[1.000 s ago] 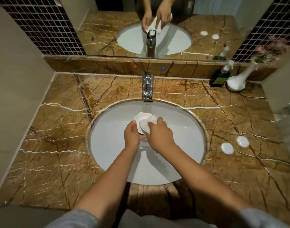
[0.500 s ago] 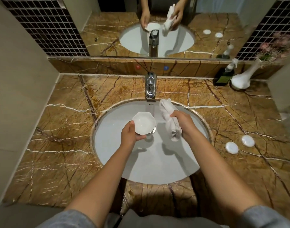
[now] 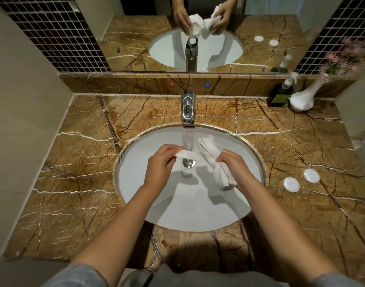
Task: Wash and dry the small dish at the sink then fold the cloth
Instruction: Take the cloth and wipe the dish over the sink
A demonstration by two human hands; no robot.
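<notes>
My left hand (image 3: pixel 160 165) holds the small white dish (image 3: pixel 186 155) by its rim over the drain of the white oval sink (image 3: pixel 198 214). The dish is tipped so I see it almost edge-on. My right hand (image 3: pixel 233 165) grips a bunched white cloth (image 3: pixel 215 162) just to the right of the dish, apart from it. The cloth hangs in a rolled bundle above the basin. A chrome faucet (image 3: pixel 187 107) stands behind the sink, and a thin stream of water seems to fall from it behind the dish.
Brown marble counter (image 3: pixel 78 172) surrounds the sink. Two small round white lids (image 3: pixel 290 184) lie on the right. A dark soap bottle (image 3: pixel 281 94) and a white vase with pink flowers (image 3: pixel 303 98) stand at the back right. A mirror (image 3: pixel 198 34) runs behind the faucet.
The cloth came off the dish and my right hand drew it away to the right. My left hand has since tipped the dish from face-up to nearly edge-on over the drain.
</notes>
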